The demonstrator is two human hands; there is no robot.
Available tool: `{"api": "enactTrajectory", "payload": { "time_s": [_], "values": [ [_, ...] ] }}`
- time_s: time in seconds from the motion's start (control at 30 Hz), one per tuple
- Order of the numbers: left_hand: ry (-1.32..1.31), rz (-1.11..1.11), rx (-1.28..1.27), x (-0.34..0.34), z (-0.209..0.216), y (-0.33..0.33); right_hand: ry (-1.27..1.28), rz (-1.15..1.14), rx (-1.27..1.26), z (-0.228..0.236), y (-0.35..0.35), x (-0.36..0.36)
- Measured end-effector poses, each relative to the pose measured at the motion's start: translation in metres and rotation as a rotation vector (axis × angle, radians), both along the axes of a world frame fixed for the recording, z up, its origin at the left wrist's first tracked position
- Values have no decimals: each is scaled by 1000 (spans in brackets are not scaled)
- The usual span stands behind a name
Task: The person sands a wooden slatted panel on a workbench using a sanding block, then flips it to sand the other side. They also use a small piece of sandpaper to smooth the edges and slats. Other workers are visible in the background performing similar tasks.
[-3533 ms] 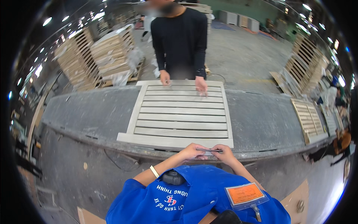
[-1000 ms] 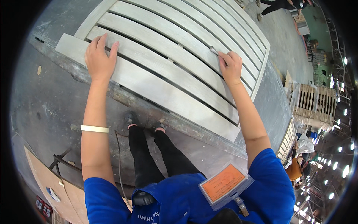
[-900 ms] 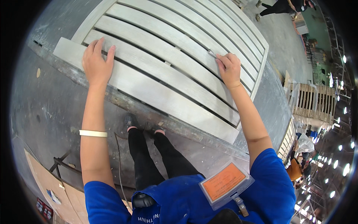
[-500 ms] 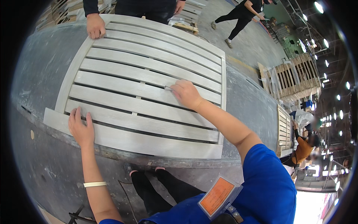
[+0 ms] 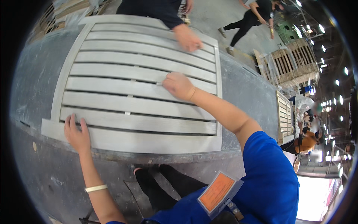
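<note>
A pale grey-white slatted wooden panel lies flat in front of me, with narrow dark gaps between its slats. My left hand rests with fingers spread on the near left corner, across the near rail and the slat beside it. Right of the panel's middle, my right hand is closed in a pinch over the slats. From its fingertips juts a small thin pale piece, too blurred to name. A co-worker's hand reaches over the far right part of the panel, its fingers smeared by motion.
The panel lies on a long dark grey worktable with scuffed surfaces. Across it stands a co-worker in dark clothes. Another person walks beyond. Stacked wooden pallets and another slatted panel are at the right.
The co-worker's hand has left the far left corner and moved right over the panel's far slats. My right hand has shifted slightly left and away from me; my left hand stays at the corner.
</note>
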State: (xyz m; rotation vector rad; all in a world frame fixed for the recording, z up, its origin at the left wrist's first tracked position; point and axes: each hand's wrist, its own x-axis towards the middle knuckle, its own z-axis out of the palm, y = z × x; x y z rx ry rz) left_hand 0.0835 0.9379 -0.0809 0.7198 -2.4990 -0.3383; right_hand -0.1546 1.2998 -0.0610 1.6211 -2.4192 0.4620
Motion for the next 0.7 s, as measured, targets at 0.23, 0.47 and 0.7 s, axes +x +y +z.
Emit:
{"api": "enactTrajectory", "payload": {
  "time_s": [0.23, 0.47, 0.7],
  "values": [
    [2, 33, -15, 4, -4, -5, -92, 29, -253, -15, -111, 2],
    [48, 49, -16, 5, -10, -8, -57, -79, -135, -8, -57, 12],
    [68, 55, -45, 4, -10, -7, -44, -41, -163, -18, -76, 3]
  ]
}}
